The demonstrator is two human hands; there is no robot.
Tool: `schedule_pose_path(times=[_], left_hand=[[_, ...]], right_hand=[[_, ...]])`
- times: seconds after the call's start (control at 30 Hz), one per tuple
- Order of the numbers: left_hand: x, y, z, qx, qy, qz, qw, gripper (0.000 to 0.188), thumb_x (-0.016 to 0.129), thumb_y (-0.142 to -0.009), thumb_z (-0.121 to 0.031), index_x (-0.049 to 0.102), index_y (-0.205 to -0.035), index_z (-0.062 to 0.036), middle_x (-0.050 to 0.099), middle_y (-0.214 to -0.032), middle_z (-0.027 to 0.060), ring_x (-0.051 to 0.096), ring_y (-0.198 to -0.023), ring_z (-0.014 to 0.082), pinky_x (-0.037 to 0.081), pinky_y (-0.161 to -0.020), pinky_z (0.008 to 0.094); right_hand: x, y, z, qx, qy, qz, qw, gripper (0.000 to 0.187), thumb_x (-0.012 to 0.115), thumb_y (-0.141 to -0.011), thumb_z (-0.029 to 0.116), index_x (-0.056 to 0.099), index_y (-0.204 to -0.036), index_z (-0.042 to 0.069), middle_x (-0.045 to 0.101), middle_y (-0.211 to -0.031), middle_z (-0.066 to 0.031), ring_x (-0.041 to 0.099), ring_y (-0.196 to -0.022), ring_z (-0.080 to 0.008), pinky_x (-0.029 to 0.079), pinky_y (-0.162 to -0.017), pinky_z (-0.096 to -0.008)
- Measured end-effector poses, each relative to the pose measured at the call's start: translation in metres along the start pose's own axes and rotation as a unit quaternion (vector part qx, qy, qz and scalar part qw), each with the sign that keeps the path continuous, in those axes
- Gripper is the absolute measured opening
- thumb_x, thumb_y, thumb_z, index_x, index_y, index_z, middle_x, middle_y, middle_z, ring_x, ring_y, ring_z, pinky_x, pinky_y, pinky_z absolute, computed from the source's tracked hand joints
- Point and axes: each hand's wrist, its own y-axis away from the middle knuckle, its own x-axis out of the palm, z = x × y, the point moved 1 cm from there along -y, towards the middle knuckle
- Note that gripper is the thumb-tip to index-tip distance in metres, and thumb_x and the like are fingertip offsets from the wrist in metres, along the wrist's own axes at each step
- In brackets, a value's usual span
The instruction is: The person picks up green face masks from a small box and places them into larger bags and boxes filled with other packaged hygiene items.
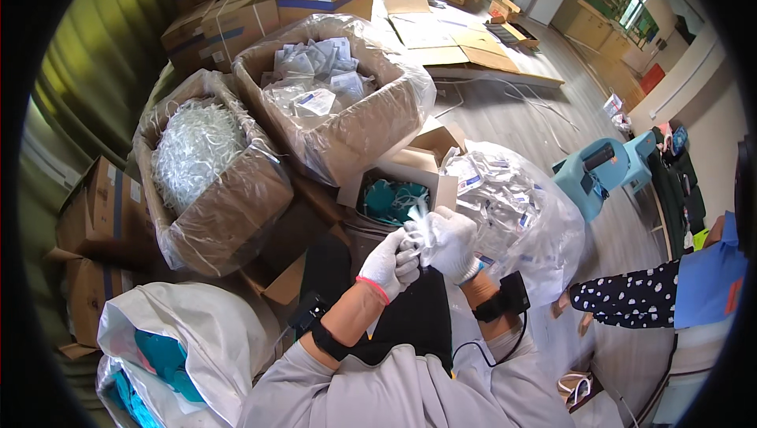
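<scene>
My left hand (pixel 388 269), in a white knit glove with a red cuff, is closed at the lower left of a small bunch of white strips (pixel 422 228). Gloved in white too, my right hand (pixel 453 248) grips the same bunch from the right. The strips' loose ends stick up between both hands; their exact kind is too small to tell. Just beyond my hands, a small open carton (pixel 443 195) holds teal cup-shaped pieces with white straps (pixel 392 202). Against its right side lies a clear plastic bag (pixel 544 258) full of small flat packets.
A lined carton (pixel 185 243) of white strips and a lined carton (pixel 355 132) of clear packets stand ahead left. A white sack (pixel 213 318) with teal pieces sits lower left. Blue plastic chairs (pixel 585 184) and a person in dotted trousers (pixel 627 295) are at right.
</scene>
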Motion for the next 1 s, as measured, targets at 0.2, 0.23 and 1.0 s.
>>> schedule_pose_path(times=[0.2,0.23,1.0], left_hand=[[0.024,0.026,0.01,-0.008,-0.014,-0.1,0.995,0.042,0.041,-0.104,-0.029,0.035,-0.063,-0.0215,0.022,-0.051,-0.0084,0.02,-0.038,0.0071,0.019,-0.039,0.0252],[0.019,0.032,0.015,-0.001,-0.02,-0.086,0.996,0.044,0.041,-0.103,-0.028,0.032,-0.061,-0.0217,0.022,-0.05,-0.0082,0.02,-0.038,0.0077,0.018,-0.039,0.0257],[-0.008,-0.002,0.023,0.236,-0.561,-0.048,0.792,0.035,0.057,-0.102,-0.033,0.069,-0.101,-0.0005,0.063,-0.081,0.0007,0.054,-0.072,0.0089,0.047,-0.069,0.0278]], right_hand=[[0.004,0.001,-0.024,-0.081,0.106,-0.006,0.991,0.024,0.071,-0.077,0.017,0.053,-0.064,0.01,0.05,-0.063,-0.0095,0.056,-0.056,-0.0286,0.044,-0.051,-0.0409],[0.007,0.003,-0.039,-0.093,0.131,-0.013,0.987,0.024,0.071,-0.079,0.017,0.053,-0.065,0.01,0.052,-0.064,-0.0089,0.057,-0.056,-0.0269,0.045,-0.052,-0.0405],[-0.001,0.004,-0.037,0.527,-0.737,-0.033,0.421,0.05,0.056,-0.102,0.038,0.033,-0.06,0.023,0.026,-0.055,0.0071,0.027,-0.043,-0.007,0.019,-0.04,-0.0245]])
